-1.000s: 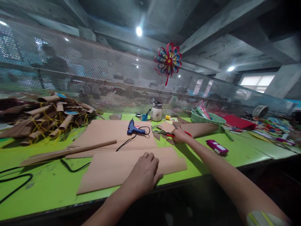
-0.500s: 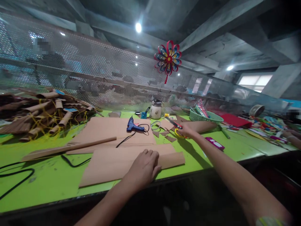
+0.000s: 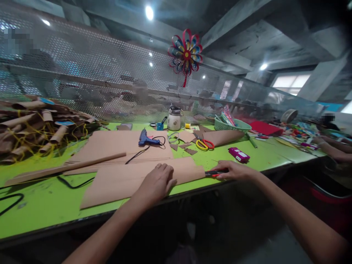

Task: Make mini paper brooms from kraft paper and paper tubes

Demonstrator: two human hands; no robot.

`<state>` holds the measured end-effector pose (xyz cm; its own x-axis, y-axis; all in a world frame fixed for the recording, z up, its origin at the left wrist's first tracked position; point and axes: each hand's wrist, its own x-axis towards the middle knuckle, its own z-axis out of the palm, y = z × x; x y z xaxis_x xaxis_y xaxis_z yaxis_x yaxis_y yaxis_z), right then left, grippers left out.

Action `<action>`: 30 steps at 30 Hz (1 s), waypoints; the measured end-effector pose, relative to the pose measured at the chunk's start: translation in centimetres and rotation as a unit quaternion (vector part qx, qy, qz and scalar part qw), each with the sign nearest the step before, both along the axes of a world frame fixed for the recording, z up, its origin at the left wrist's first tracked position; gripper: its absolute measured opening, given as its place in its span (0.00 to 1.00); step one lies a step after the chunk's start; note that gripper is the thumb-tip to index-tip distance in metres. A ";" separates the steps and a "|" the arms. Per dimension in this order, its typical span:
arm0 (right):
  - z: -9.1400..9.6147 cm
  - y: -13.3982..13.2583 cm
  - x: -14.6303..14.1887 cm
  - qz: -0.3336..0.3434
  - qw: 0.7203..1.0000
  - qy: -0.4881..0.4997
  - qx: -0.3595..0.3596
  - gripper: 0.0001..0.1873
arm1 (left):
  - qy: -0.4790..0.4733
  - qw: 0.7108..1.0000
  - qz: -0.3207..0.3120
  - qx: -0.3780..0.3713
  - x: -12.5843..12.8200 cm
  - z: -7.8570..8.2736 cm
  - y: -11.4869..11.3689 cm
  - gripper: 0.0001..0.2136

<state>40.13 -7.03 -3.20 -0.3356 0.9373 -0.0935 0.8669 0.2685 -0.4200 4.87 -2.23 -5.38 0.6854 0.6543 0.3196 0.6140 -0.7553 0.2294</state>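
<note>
A brown kraft paper sheet [image 3: 110, 185], its right part rolled or folded over, lies along the table's front edge. My left hand [image 3: 158, 179] presses on it from above, fingers curled over the rolled part and thumb at the near side. Low at the right, my right hand [image 3: 233, 171] grips a slim black-and-red tool [image 3: 215, 173] that looks like a stapler. Its tip meets the right end of the paper roll; whether the paper sits between its jaws cannot be made out.
Behind the sheet lie stacked brown paper [image 3: 96, 146], a blue glue gun [image 3: 150, 139] and scissors [image 3: 205, 143]. A purple box [image 3: 238, 154], green basket [image 3: 233, 124] and jar [image 3: 174, 120] stand farther back. Paper rolls [image 3: 55, 128] pile up left. Another person's arm [image 3: 334, 150] shows right.
My right hand has come from beside the scissors toward the front edge, bringing the black-and-red tool to the paper's right end. My left hand stays on the paper. The view has shifted slightly.
</note>
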 end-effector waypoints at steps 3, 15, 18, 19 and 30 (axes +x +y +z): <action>0.4 -0.4 0.2 0.044 0.998 -0.044 0.027 0.22 | 0.012 1.000 -0.003 0.001 0.1 -0.4 0.2 0.10; -0.8 -4.5 0.3 0.006 0.995 -0.050 0.087 0.23 | 0.059 0.994 -0.082 0.036 0.0 0.6 0.0 0.16; -0.8 -4.5 0.5 0.009 0.995 -0.040 0.089 0.23 | 0.058 0.993 -0.097 0.044 0.2 0.6 0.2 0.14; -0.7 -4.3 0.5 0.015 0.995 -0.037 0.090 0.23 | 0.054 0.992 -0.108 0.044 0.2 0.6 0.3 0.13; -1.1 -3.5 0.6 0.039 0.997 0.011 0.068 0.24 | 0.002 0.986 -0.162 -0.030 0.7 -0.3 0.6 0.13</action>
